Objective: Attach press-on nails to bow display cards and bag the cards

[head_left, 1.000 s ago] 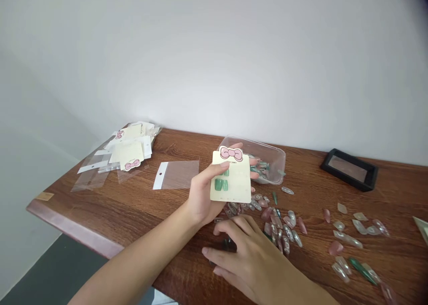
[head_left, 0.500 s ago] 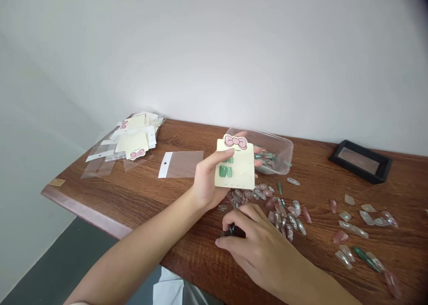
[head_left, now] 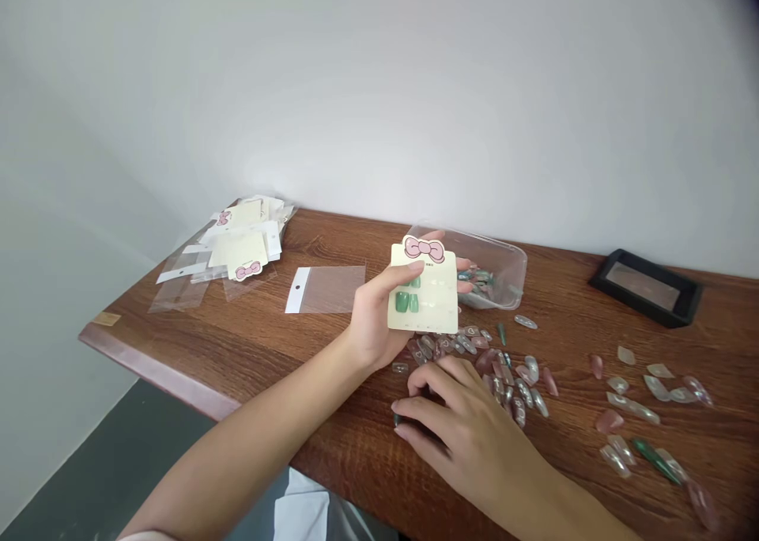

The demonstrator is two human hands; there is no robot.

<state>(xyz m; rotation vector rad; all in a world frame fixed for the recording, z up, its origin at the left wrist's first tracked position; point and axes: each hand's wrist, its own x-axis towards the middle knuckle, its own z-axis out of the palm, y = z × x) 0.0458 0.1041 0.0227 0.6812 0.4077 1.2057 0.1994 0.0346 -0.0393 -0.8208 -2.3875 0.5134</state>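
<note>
My left hand (head_left: 376,319) holds up a cream display card (head_left: 439,300) with a pink bow top, its thumb pressed on the card's face and fingers behind. Several green press-on nails (head_left: 402,301) are stuck on the card's left half. Lower down, my right hand (head_left: 468,422) is closed near the table, with a small dark green press-on nail (head_left: 397,419) between its fingertips, mostly hidden. Beyond that hand, a cluster of loose clear, pink and silvery press-on nails (head_left: 519,410) lies on the wood.
Behind the card stands a clear plastic tub (head_left: 511,268) with more nails inside. A clear bag (head_left: 335,289) with a white header lies left of it. Cards and bags (head_left: 240,248) are piled far left. A black frame-like tray (head_left: 685,308) and scattered nails (head_left: 655,460) are at right.
My right hand's fingers have curled lower over the dark green nail, which shows less now. The card stays in my left hand. The whole view has shifted slightly.
</note>
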